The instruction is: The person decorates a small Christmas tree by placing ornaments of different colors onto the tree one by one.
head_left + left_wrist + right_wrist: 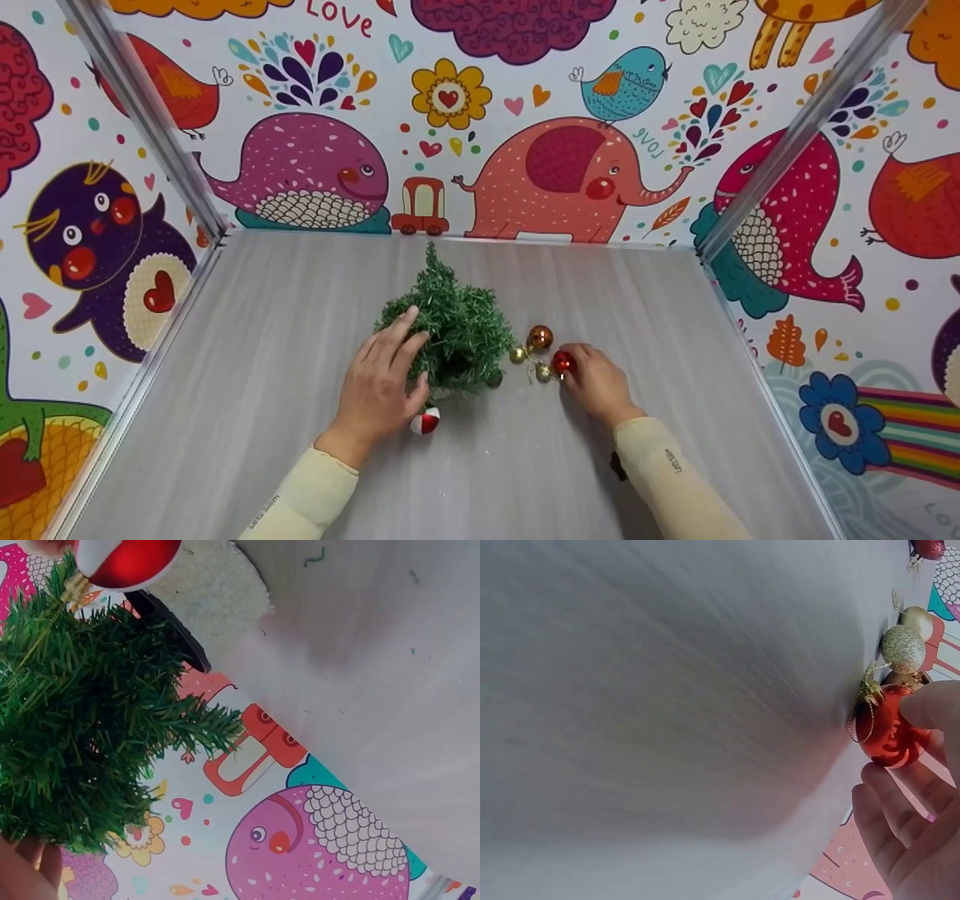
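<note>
A small green artificial Christmas tree stands in the middle of the table. Spread over its left side, my left hand touches the branches with fairly straight fingers. A red-and-white bauble hangs low at the front of the tree, close to the left thumb. To the right, my right hand pinches a shiny red bauble between thumb and fingers; a gold cord loop dangles from its cap. Beside it lie a copper bauble, a smooth gold bauble and a glittery gold bauble.
A dark red bauble lies farther off in the right wrist view. The tree's pale base has a dark rim. Bits of green tinsel are scattered on the grey table. Cartoon-printed walls enclose the back and sides.
</note>
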{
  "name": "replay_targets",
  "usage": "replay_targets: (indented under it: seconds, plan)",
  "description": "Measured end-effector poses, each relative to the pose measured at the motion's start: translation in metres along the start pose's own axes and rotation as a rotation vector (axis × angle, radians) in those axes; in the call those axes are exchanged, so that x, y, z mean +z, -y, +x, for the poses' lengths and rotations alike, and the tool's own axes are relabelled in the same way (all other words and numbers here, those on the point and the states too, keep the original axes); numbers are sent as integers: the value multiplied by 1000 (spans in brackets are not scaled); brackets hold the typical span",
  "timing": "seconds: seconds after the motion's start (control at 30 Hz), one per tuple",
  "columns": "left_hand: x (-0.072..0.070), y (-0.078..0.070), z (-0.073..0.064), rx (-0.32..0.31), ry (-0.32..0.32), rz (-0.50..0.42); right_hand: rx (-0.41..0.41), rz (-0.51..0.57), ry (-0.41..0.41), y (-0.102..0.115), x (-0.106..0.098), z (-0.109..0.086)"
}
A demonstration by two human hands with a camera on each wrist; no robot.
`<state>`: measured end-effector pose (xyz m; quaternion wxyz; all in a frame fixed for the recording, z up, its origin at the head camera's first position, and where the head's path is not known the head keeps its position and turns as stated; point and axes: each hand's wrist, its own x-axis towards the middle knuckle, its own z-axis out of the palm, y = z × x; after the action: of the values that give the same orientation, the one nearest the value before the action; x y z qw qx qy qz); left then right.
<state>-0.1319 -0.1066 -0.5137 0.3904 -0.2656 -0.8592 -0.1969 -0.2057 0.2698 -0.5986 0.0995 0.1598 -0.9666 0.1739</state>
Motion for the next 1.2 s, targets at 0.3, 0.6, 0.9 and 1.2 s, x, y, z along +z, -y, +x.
replay_targets:
  seconds: [0.3, 0.6, 0.9, 1.2]
  plan:
    - [-4, 4, -2, -11, -6, -15, 13, 21, 2, 0, 1, 0]
    - [-6, 7, 0, -15, -2, 0, -2, 6, 2, -1, 0, 0]
    - [-5, 4, -3, -38, 12, -3, -7, 9, 2, -2, -1, -1]
    - [-4, 3, -2, -27, -16, 25, 19, 64, 8, 0, -12, 1]
